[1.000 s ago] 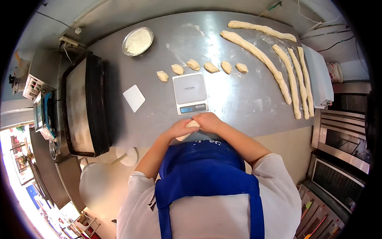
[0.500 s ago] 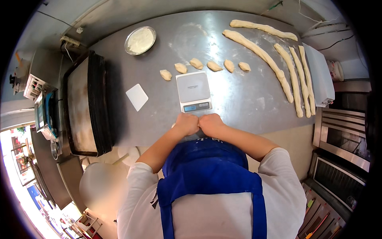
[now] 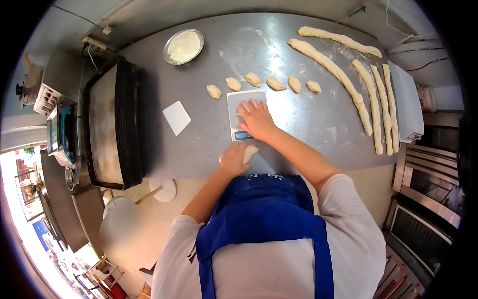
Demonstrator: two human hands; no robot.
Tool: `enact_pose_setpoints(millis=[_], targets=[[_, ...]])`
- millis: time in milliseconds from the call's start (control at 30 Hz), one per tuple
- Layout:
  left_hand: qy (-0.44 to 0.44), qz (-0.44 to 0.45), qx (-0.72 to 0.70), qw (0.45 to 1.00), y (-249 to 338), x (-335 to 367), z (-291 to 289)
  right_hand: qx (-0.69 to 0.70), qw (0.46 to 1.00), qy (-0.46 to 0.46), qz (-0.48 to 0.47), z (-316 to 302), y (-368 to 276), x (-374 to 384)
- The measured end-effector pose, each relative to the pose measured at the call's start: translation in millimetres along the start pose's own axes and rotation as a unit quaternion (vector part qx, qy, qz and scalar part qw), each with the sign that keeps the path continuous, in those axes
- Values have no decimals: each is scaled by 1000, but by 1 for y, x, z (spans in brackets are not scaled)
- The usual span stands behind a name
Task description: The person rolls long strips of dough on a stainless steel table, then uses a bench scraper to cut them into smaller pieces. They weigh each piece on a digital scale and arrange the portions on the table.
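My left hand (image 3: pixel 233 159) is wrapped over a short length of dough (image 3: pixel 250 151) at the table's near edge; pale dough shows on both sides of it. My right hand (image 3: pixel 257 119) lies over the plate of a white digital kitchen scale (image 3: pixel 233 107), fingers curved downward. A sliver of a pale dough piece (image 3: pixel 240 114) peeks out by its thumb side; the hand covers the rest. Beyond the scale, several small dough pieces (image 3: pixel 276 84) sit in a loose row. To the left of the scale lies a white dough scraper (image 3: pixel 176 118).
A metal bowl of flour (image 3: pixel 183 47) stands at the far left. Black baking trays (image 3: pixel 130 124) are stacked at the table's left end. Several long dough ropes (image 3: pixel 333 70) lie at the right, near a white box (image 3: pixel 406 102). Flour dusts the steel table (image 3: pixel 318 134).
My hands, together at the near edge before, have parted. The right moved forward onto the scale; the left stays near the edge with dough now showing under it.
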State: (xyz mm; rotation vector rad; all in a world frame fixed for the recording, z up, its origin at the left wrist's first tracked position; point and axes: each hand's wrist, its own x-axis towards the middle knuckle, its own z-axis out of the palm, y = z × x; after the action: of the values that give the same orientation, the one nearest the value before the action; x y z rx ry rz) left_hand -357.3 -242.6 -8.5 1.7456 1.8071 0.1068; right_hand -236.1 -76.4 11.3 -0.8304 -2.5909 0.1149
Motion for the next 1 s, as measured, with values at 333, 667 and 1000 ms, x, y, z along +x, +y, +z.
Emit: enact_pose_setpoints(millis=[333, 667, 1000], targets=[[-51, -82, -404, 910, -40, -3, 20, 278, 936, -215, -1, 10, -40, -83], [-316, -26, -341, 885, -37, 16, -26, 189, 911, -361, 59, -19, -33, -89], [-317, -33, -118, 940, -20, 28, -21, 161, 870, -463, 51, -42, -20, -65]])
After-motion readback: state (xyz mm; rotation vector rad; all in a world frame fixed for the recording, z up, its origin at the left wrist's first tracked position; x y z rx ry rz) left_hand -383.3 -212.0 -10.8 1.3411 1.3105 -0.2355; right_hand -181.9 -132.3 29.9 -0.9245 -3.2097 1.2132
